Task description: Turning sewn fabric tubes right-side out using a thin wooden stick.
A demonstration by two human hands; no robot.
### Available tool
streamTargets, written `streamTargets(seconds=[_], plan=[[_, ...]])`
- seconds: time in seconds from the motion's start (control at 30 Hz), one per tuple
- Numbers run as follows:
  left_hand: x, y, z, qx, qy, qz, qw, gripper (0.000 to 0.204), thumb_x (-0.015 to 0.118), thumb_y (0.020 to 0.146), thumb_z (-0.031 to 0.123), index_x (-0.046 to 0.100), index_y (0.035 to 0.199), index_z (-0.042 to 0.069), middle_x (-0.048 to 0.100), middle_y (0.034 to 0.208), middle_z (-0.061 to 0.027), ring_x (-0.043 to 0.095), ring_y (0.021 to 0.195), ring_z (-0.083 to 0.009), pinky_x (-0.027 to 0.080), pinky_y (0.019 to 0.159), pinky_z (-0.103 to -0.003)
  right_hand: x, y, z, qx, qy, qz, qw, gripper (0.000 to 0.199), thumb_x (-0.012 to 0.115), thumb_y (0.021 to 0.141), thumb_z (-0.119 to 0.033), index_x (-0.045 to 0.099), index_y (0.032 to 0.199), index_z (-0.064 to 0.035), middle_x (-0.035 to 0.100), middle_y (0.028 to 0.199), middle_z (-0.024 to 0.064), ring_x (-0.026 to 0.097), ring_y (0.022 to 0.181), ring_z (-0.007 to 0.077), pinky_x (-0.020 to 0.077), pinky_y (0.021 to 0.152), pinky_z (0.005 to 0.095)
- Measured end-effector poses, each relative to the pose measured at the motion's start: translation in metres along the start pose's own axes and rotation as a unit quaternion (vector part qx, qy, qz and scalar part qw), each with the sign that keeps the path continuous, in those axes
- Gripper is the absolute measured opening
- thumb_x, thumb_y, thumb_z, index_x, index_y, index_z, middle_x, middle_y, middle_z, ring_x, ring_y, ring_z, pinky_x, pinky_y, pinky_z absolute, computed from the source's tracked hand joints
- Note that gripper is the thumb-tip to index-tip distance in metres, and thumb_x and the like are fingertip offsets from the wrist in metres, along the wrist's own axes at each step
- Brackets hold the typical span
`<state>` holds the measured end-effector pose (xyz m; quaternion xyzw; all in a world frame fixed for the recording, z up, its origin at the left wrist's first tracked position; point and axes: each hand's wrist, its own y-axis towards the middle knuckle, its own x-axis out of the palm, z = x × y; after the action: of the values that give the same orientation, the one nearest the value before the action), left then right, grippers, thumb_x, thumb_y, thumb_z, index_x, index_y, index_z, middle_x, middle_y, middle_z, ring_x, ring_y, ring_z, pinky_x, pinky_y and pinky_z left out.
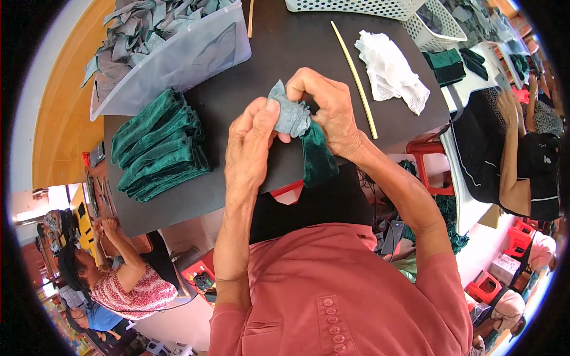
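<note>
Both my hands hold a green velvet strip [319,155] above the dark table [237,89]. Its upper part is turned to the pale grey-green backing and bunched up, while a dark velvet tail hangs toward my lap. My left hand [252,127] pinches the bunched part between thumb and fingers. On the other side, my right hand [332,113] has its fingers curled around the gathered cloth; part of its grip is hidden. To the left lies a neat stack of dark green velvet strips [160,148]. A thin wooden stick [356,80] rests on the table right of my right hand.
A translucent plastic bin [208,65] heaped with grey-green cloth pieces [148,29] stands at the far left. Crumpled white material [389,71] lies at the right. White perforated baskets [356,7] stand at the back. Other people work at both sides, near red stools [428,163].
</note>
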<state>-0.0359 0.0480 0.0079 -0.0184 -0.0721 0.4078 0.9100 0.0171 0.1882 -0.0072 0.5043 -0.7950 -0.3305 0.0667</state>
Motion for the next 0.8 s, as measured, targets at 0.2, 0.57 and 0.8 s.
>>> streamTargets(seconds=[0.2,0.57,0.8], plan=[[0.001,0.002,-0.006,0.067,-0.015,0.004,0.998,0.03,0.051,0.095,0.031,0.06,0.086,0.004,0.056,0.07,-0.0005,0.048,0.064,-0.0055,0.037,0.061,-0.02,0.001,0.003,-0.003,-0.028,0.001,0.003,1.0,0.029,0.071,0.063,0.005,0.048,0.079,-0.0024,0.05,0.07,0.0046,0.051,0.062,0.0142,0.0443,0.056,0.027],[0.007,-0.003,-0.004,0.012,-0.099,0.029,0.995,0.031,0.051,0.094,0.033,0.06,0.09,0.003,0.055,0.067,-0.0007,0.044,0.057,-0.0042,0.029,0.05,-0.019,-0.002,0.006,-0.003,-0.046,0.021,-0.022,0.998,0.022,0.072,0.069,-0.001,0.056,0.084,-0.0004,0.058,0.089,0.0086,0.058,0.072,0.0149,0.0474,0.065,0.0262],[-0.004,-0.003,-0.009,0.009,-0.07,-0.005,0.997,0.031,0.052,0.094,0.033,0.062,0.091,0.004,0.054,0.064,-0.0004,0.042,0.056,-0.0031,0.027,0.05,-0.018,-0.001,0.005,-0.001,-0.027,0.032,-0.024,0.999,0.025,0.071,0.066,0.003,0.055,0.083,-0.0016,0.058,0.082,0.0053,0.058,0.072,0.0152,0.048,0.065,0.0268]])
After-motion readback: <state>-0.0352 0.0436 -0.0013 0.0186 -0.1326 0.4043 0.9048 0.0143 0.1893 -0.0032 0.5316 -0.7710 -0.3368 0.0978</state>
